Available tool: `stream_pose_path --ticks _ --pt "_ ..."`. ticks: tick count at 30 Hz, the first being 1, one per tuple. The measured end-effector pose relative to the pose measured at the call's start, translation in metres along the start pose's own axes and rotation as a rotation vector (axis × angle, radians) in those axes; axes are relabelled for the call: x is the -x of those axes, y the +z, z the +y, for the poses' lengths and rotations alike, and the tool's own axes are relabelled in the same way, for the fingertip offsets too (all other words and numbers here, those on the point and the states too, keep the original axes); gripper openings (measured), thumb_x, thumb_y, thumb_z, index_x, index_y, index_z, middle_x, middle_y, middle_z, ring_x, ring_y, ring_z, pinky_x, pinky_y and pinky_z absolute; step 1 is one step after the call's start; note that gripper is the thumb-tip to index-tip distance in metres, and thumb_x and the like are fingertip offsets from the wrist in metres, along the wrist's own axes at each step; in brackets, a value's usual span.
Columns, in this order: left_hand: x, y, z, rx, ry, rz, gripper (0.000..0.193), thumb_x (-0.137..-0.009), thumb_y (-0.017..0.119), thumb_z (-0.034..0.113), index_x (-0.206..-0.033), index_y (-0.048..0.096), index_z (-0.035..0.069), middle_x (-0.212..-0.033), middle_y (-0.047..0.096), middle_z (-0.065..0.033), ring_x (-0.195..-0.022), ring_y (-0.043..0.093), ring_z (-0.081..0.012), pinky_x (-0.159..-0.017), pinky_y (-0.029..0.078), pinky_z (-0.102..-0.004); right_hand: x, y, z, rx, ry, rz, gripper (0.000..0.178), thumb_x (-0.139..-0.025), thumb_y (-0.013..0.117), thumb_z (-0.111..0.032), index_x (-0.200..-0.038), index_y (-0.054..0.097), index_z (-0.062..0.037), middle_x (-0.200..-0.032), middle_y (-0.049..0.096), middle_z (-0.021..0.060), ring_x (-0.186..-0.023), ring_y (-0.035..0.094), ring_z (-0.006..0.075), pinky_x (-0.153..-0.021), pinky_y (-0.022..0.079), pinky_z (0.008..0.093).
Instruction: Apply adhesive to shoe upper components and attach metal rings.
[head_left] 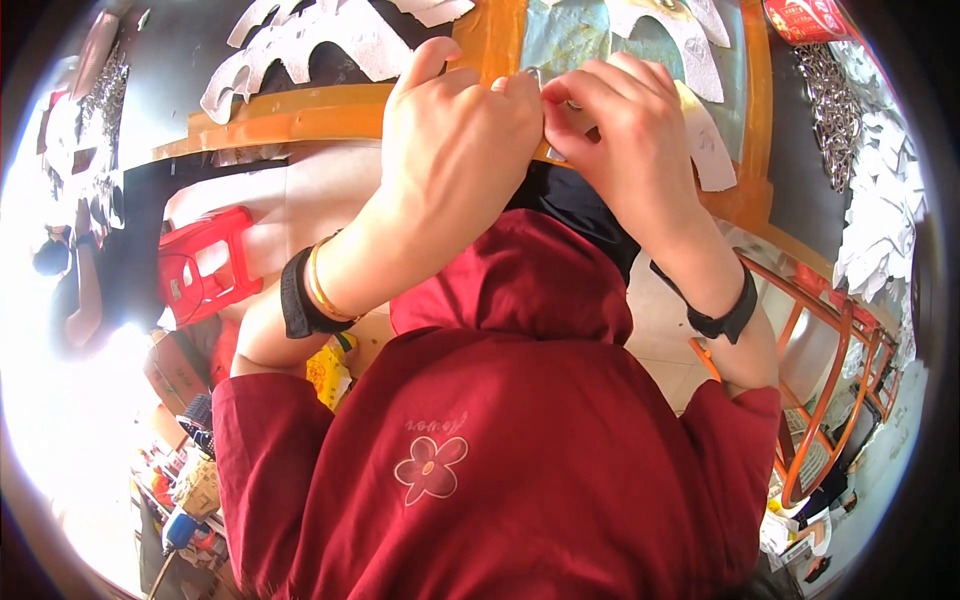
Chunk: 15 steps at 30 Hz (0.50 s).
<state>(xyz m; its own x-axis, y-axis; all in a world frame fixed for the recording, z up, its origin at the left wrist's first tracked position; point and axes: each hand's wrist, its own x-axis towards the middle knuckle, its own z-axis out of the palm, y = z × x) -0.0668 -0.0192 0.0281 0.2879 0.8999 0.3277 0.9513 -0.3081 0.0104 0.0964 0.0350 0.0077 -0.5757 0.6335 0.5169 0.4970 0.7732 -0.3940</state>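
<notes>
My left hand (455,140) and my right hand (630,130) meet over the near edge of the table. The left one is closed, its back turned up and its little-finger side raised. Thumb and forefinger of the right come together in a pinch beside the left fingertips. A small shiny curved metal piece (534,73) peeks out between the two hands; the fingers hide most of it. White arch-cut pieces (372,42) lie beyond the left hand. Another white piece (708,150) hangs over the table next to my right wrist.
Brown tape (290,118) runs along the dark table's edge. At the right are a heap of small metal parts (830,110), a pile of white pieces (880,210) and a red container (805,20). A red plastic stool (208,262) stands left, an orange metal frame (825,390) right.
</notes>
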Motion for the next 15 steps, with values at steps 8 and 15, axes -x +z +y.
stream_pose_path --ticks 8,15 --pt "0.0 0.004 -0.023 0.077 0.288 0.048 0.009 -0.072 0.064 0.005 -0.071 0.055 0.008 -0.056 0.054 -0.0025 -0.055 0.06 -0.0166 -0.099 0.049 -0.039 0.005 -0.004 0.005 0.07 -0.165 -0.053 0.017 -0.068 0.074 -0.011 -0.078 0.06 -0.0092 -0.079 0.058 0.0014 -0.083 0.058 0.0207 -0.08 0.045 0.0362" --pt "0.011 0.009 -0.029 0.009 0.408 0.126 0.02 -0.075 0.071 0.009 -0.094 0.072 0.007 -0.082 0.072 -0.0026 -0.065 0.064 -0.0109 -0.098 0.052 -0.0379 -0.001 -0.009 0.006 0.089 -0.241 -0.14 0.014 -0.07 0.07 -0.014 -0.079 0.061 -0.0079 -0.079 0.056 0.0016 -0.084 0.057 0.02 -0.082 0.047 0.0339"
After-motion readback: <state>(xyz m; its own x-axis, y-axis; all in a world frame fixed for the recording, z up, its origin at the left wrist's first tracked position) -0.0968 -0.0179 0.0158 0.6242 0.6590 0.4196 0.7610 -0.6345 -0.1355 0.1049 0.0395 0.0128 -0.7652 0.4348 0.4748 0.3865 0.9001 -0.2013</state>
